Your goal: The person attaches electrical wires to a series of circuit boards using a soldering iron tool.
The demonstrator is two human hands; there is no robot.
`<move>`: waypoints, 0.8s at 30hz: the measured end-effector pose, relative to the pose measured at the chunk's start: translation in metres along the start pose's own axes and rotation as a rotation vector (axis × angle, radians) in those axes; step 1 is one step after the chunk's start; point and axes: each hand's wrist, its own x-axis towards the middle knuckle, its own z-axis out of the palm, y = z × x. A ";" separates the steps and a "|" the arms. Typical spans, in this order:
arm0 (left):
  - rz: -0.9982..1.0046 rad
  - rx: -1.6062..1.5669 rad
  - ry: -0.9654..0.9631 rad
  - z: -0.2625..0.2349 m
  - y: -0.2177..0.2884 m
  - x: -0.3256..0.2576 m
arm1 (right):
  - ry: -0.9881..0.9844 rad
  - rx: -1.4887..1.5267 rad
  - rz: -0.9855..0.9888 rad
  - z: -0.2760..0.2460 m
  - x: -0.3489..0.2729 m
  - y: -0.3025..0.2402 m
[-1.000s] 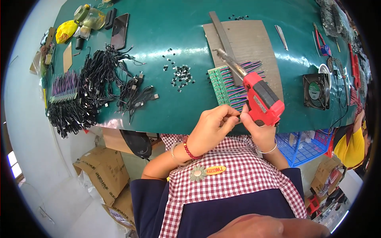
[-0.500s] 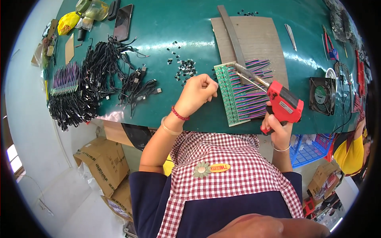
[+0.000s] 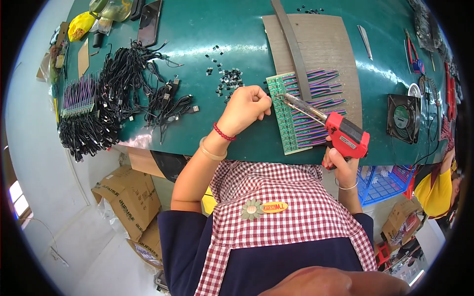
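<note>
In my right hand (image 3: pixel 341 166) is a red and black soldering gun (image 3: pixel 348 137), gripped by its handle, its metal tip resting at or just over the upper left part of a green circuit board panel (image 3: pixel 286 129). Rows of purple, pink and dark wires (image 3: pixel 318 120) stick out from the panel's right side. My left hand (image 3: pixel 248 109) is closed in a pinch beside the panel's left edge; whatever its fingertips hold is hidden. Small black connector pieces (image 3: pixel 230 79) lie scattered just beyond that hand.
A grey metal bar (image 3: pixel 291 44) lies across the brown board (image 3: pixel 328 44) and the wires. Black USB cables (image 3: pixel 133 84) heap at left, near a phone (image 3: pixel 149 24). At right are tweezers (image 3: pixel 365 42), pliers (image 3: pixel 412 54) and a fan (image 3: pixel 404 118). Another person's yellow sleeve (image 3: pixel 434 195) shows.
The soldering gun has moved left and slightly down, bringing its tip further over the circuit board. My left hand stays pinched near the board's edge, slightly higher. The whole view has shifted a little.
</note>
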 end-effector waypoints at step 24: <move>0.037 0.017 0.010 0.000 -0.001 0.001 | 0.001 -0.017 0.014 -0.007 -0.003 0.007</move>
